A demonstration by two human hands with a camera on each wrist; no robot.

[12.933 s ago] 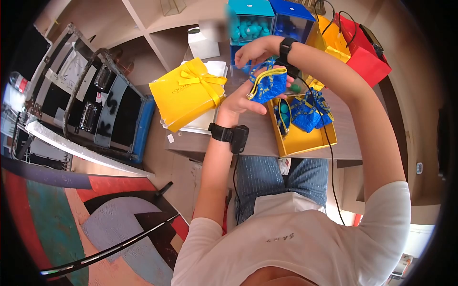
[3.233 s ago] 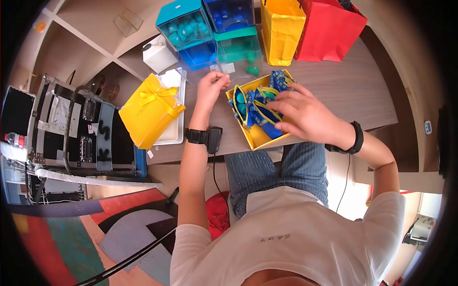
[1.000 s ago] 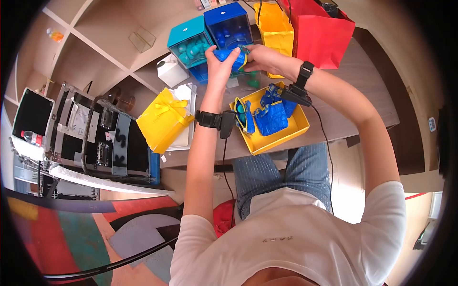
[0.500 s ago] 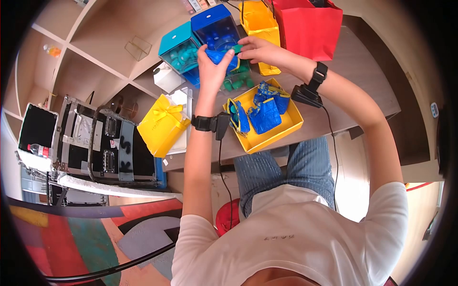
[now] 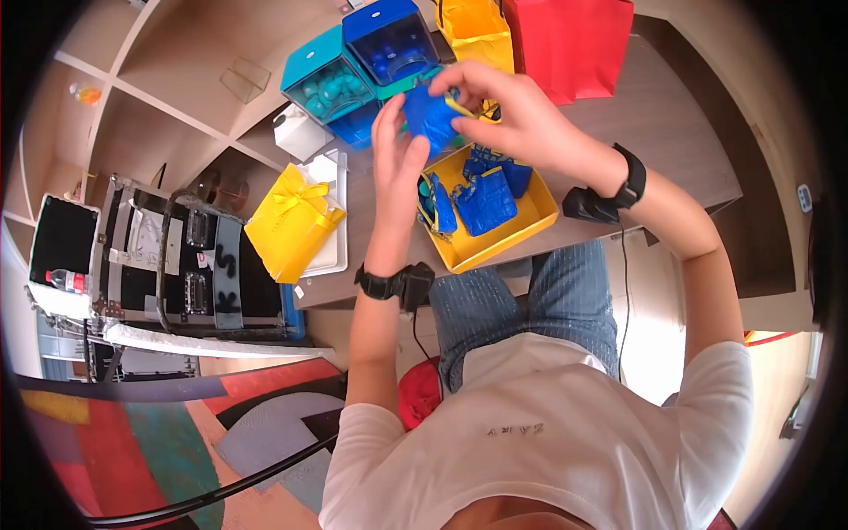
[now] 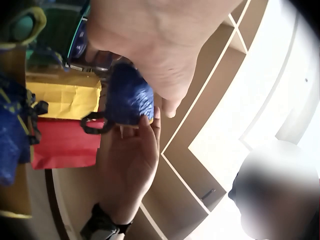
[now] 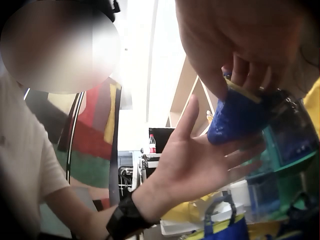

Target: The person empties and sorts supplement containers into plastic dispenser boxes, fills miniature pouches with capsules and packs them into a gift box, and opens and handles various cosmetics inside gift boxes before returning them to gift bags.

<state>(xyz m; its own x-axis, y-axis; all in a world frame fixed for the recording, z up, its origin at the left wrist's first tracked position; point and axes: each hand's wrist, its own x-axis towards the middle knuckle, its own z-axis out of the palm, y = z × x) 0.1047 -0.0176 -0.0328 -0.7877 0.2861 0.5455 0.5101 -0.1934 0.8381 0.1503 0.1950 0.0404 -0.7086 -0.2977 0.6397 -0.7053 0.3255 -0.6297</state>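
A small blue pouch (image 5: 431, 122) with a yellow zip edge is held up over the far side of a yellow box tray (image 5: 521, 240). My right hand (image 5: 526, 115) pinches that yellow edge between thumb and fingers. Flat and palm up, my left hand (image 7: 195, 162) has its straight fingers under the pouch, thumb spread away. Inside the tray lie more blue pouches (image 5: 486, 203), and a gaping one at the left (image 5: 439, 208) shows green balls. In the left wrist view, the pouch (image 6: 129, 97) hangs between both hands, a dark strap loop at its side.
Behind the hands stand clear-fronted bins: a teal bin (image 5: 329, 81) of teal pieces and a blue bin (image 5: 389, 44) of blue pieces. A yellow bag (image 5: 477, 35) and red bag (image 5: 570, 49) are at the back. A ribboned yellow box lid (image 5: 291, 221) lies left on a white tray.
The right hand has left the box, where it was 3.2 seconds ago. Since half a second ago, the pouch has come nearer the body, the left fingers have straightened, and the right now pinches its edge.
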